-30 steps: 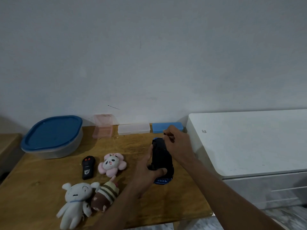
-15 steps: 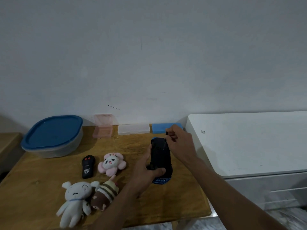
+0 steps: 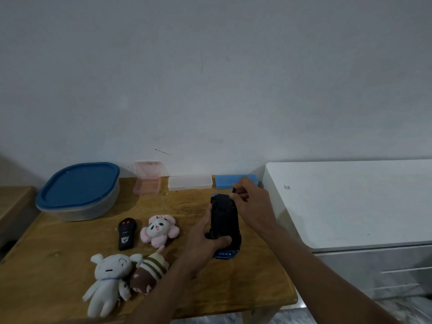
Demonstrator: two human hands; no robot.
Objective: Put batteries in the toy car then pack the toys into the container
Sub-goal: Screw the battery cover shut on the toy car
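A blue toy car lies upside down on the wooden table, its black underside up. My left hand grips its near end, thumb across the bottom. My right hand is at the car's far end and pinches a small dark piece; what it is I cannot tell. A clear container with a blue lid stands shut at the back left. A black remote, a pink panda plush, a white plush and a striped plush lie left of the car.
Three small plastic boxes line the wall: a pink one open, a clear one, a blue one. A white cabinet abuts the table's right side. A lower wooden surface sits at far left.
My right hand has shifted slightly at the car's far end, still pinching the small dark piece. My left hand keeps its hold on the car, which has barely moved.
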